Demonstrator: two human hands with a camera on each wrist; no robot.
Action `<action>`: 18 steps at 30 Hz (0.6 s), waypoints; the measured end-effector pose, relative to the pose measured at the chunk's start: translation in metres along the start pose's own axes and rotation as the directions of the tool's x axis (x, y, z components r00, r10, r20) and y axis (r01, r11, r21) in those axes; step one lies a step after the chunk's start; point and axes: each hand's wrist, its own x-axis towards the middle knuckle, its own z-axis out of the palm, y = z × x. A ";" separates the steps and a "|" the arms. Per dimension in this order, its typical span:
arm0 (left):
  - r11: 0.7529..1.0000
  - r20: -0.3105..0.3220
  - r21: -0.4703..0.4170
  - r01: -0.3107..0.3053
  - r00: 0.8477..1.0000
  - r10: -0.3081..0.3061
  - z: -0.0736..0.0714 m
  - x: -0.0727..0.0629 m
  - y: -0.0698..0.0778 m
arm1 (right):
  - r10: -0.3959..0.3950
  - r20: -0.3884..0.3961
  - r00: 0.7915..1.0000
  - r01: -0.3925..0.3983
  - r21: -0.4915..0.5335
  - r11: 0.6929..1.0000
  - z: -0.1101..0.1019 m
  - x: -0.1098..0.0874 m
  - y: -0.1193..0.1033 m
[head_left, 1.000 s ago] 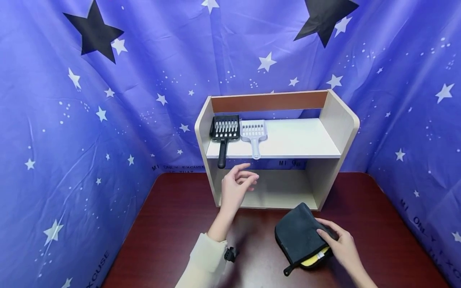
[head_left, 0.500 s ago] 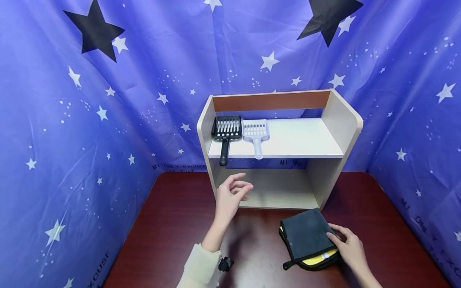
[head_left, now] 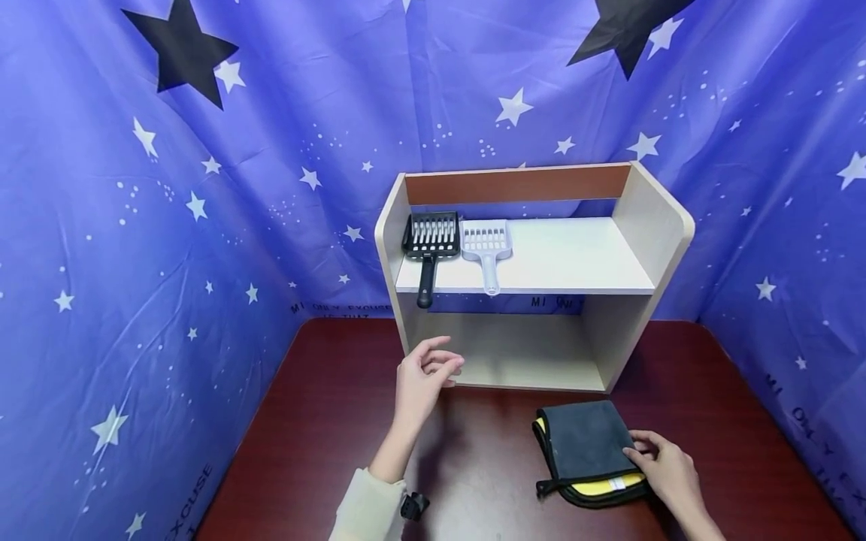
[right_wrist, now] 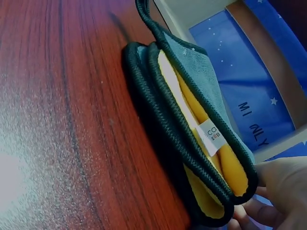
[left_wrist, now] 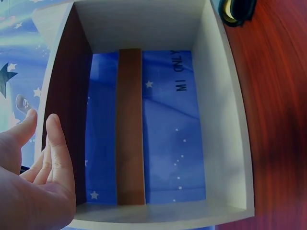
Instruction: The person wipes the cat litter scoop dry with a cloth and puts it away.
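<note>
A folded dark grey cloth (head_left: 587,439) with black edging, a yellow inner side and a hanging loop lies on the dark red table, in front of the shelf's right part. My right hand (head_left: 666,472) grips its right edge, thumb on top. In the right wrist view the folded layers of the cloth (right_wrist: 192,72) and a white label (right_wrist: 211,137) show beside the hand (right_wrist: 283,191). My left hand (head_left: 422,383) is raised before the shelf's lower left, fingers loosely bent and holding nothing. Its fingers (left_wrist: 58,143) show apart from the thumb in the left wrist view.
A two-level wooden shelf (head_left: 666,225) stands at the table's back. On its upper board lie a black slotted scoop (head_left: 427,274) and a pale lavender slotted scoop (head_left: 490,274), handles jutting forward. Blue star-patterned curtains (head_left: 325,113) enclose the table (head_left: 304,421).
The cloth, tilted earlier, now lies flatter, slightly farther right, with my right hand still on its edge. My left hand has drawn down and left, away from the shelf.
</note>
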 end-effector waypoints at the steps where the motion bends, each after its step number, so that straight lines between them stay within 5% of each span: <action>1: 1.000 0.001 0.001 0.003 1.000 -0.003 -0.001 -0.001 -0.001 | 0.006 0.006 1.000 -0.006 -0.007 1.000 0.000 0.000 0.001; 18: 0.999 0.005 0.002 0.045 0.999 -0.045 -0.021 -0.012 -0.022 | -0.004 -0.037 0.999 0.003 -0.044 0.999 0.006 -0.006 0.003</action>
